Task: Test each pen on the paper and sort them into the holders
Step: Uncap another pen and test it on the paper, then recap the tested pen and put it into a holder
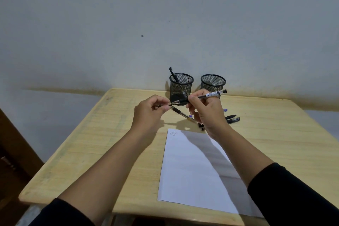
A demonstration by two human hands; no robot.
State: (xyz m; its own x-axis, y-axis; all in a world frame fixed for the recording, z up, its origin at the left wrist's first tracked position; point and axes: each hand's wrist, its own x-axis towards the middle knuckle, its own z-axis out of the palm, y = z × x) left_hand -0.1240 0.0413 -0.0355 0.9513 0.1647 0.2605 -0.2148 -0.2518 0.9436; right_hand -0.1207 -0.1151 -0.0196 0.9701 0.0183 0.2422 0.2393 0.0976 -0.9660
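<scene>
Paper (192, 170) overhangs table (91, 143) near edge; far-left clear

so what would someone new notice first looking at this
Both hands meet above the wooden table: the right hand holds a clear pen while the left hand pinches at its tip. Behind them stand two black mesh holders, the left holder with one pen in it, and a white paper lies nearer.

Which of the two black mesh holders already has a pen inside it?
The left black mesh holder; one black pen leans in it. The right black mesh holder looks empty.
</scene>
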